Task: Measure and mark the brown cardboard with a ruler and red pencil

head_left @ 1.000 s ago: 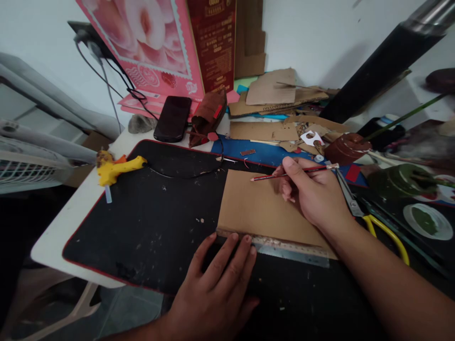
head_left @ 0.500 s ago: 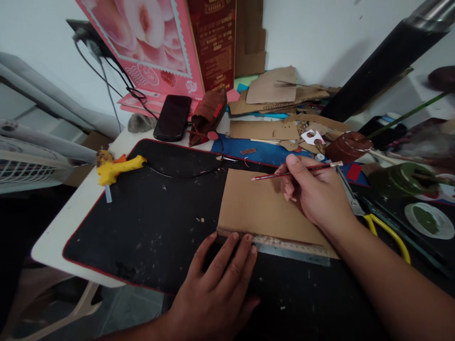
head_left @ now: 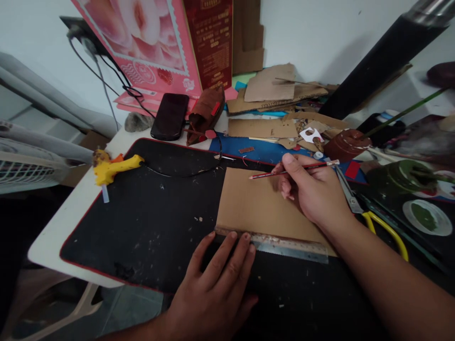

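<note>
A flat brown cardboard piece [head_left: 256,201] lies on the black mat [head_left: 152,222]. Along its near edge runs a clear ruler [head_left: 291,247], stained brown in places. My left hand [head_left: 220,274] rests with its fingers stretched out and the fingertips pressing on the ruler's left part. Above the cardboard's right side, my right hand [head_left: 309,189] pinches a red and black pencil [head_left: 263,175]. The pencil lies nearly level, its tip pointing left over the cardboard's far part. Whether the tip touches the cardboard I cannot tell.
A yellow glue gun [head_left: 117,168] lies at the mat's left, its cable crossing the mat. Behind are a phone [head_left: 169,116], a brown model boat-like piece [head_left: 206,113] and cardboard scraps [head_left: 270,85]. Yellow-handled scissors [head_left: 387,232] and paint jars [head_left: 401,182] stand right.
The view has shifted slightly, so everything sits a little further left. Both hands, the pencil, ruler and cardboard keep nearly the same places relative to one another.
</note>
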`<state>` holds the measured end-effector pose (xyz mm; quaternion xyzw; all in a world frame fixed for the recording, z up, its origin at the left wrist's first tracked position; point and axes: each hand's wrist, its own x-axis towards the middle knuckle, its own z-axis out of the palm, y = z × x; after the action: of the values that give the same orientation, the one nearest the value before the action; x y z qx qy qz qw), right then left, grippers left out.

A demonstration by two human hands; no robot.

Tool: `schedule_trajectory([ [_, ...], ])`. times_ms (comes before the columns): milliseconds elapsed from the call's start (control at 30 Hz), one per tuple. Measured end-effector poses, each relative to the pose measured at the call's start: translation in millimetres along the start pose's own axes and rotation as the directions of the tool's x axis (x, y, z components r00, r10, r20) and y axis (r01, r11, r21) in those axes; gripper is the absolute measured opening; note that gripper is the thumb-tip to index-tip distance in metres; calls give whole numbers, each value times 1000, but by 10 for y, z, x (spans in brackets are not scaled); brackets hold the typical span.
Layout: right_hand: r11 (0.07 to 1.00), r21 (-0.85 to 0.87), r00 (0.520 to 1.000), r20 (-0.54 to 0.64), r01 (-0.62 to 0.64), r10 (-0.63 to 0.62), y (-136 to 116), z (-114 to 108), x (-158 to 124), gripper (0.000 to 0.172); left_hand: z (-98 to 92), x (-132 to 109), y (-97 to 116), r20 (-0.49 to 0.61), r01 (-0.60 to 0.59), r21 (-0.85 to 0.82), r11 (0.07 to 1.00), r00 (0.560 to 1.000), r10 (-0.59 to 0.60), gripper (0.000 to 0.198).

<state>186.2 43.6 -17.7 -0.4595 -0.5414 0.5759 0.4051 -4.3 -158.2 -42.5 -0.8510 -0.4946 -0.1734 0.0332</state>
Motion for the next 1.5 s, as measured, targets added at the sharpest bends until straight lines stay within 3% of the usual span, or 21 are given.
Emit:
schedule_trajectory([
  [1500, 998, -41, 999, 25, 43, -42, -28, 12, -8, 40, -18, 0, 4, 3, 12, -25, 1000, 1000, -12, 54],
])
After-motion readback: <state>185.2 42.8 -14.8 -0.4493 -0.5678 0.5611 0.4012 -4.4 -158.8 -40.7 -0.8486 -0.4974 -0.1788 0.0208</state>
